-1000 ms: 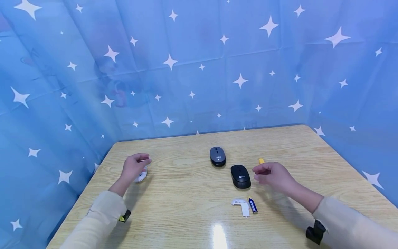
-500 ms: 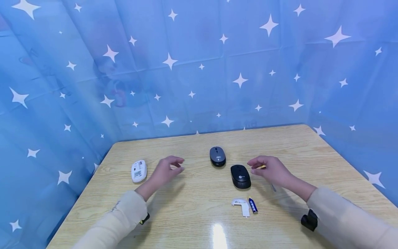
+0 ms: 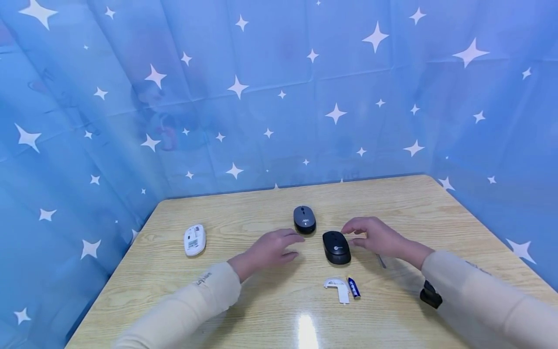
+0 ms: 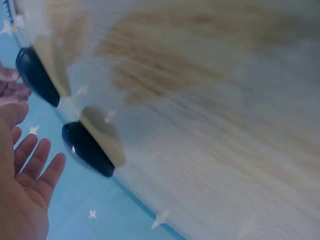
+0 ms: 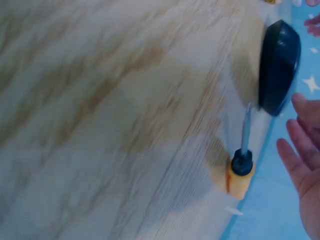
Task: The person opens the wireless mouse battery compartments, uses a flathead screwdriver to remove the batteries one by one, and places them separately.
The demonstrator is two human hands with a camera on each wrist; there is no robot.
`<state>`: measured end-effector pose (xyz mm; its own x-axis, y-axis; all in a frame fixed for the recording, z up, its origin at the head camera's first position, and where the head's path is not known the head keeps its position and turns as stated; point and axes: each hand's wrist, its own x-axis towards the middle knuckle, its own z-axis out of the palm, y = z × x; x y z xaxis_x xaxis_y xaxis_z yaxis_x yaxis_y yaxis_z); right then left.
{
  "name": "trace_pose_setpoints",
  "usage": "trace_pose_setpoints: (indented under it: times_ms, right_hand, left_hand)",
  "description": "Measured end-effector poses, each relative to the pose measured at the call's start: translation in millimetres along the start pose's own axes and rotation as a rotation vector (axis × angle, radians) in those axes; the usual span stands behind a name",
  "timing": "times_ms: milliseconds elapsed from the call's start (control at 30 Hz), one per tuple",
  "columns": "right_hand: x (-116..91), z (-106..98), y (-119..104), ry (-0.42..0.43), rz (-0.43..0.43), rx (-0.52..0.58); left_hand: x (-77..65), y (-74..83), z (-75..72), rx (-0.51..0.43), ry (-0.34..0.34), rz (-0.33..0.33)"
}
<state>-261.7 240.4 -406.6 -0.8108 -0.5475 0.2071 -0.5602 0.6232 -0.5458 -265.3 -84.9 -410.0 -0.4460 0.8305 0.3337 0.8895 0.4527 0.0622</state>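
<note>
A black mouse (image 3: 336, 248) sits right side up on the table. My right hand (image 3: 375, 237) is at its right side, fingers relaxed and apart, with the fingertips right by its far edge. Left of the mouse, my left hand (image 3: 272, 249) is spread with nothing in it, fingers pointing toward the two dark mice. Behind it lies a grey mouse (image 3: 304, 219) with an AOC mark. Below my right hand rests a screwdriver (image 5: 241, 167) with a yellow handle, mostly hidden by that hand in the head view.
A white mouse (image 3: 194, 240) lies underside up at the left. Nearer the front are a white battery cover (image 3: 339, 289) and a blue battery (image 3: 353, 287), side by side. A blue star-patterned curtain (image 3: 279, 97) hangs behind the wooden table (image 3: 244, 213).
My left hand has left the white mouse and moved right toward the dark mice. My right hand has shifted slightly left to the black mouse, away from the screwdriver's handle.
</note>
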Motion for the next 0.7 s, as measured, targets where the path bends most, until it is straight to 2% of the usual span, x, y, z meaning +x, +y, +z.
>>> trace_pose_setpoints:
  times_ms: [67, 333, 533, 700]
  right_hand:
    - [0.7, -0.1, 3.5, -0.016, -0.032, -0.028]
    - [3.0, -0.3, 10.6, -0.039, -0.239, -0.204]
    - [4.6, 0.4, 13.2, -0.037, -0.384, -0.35]
    - [6.7, 1.0, 18.8, -0.044, -0.497, -0.453]
  left_hand:
    - [6.6, 1.0, 3.8, 0.076, -0.006, 0.083]
    - [29.4, 0.9, 13.0, 0.28, -0.059, 0.33]
    - [38.5, 3.7, 17.1, 0.419, -0.163, 0.459]
    - [44.4, 4.5, 24.2, 0.536, -0.186, 0.547]
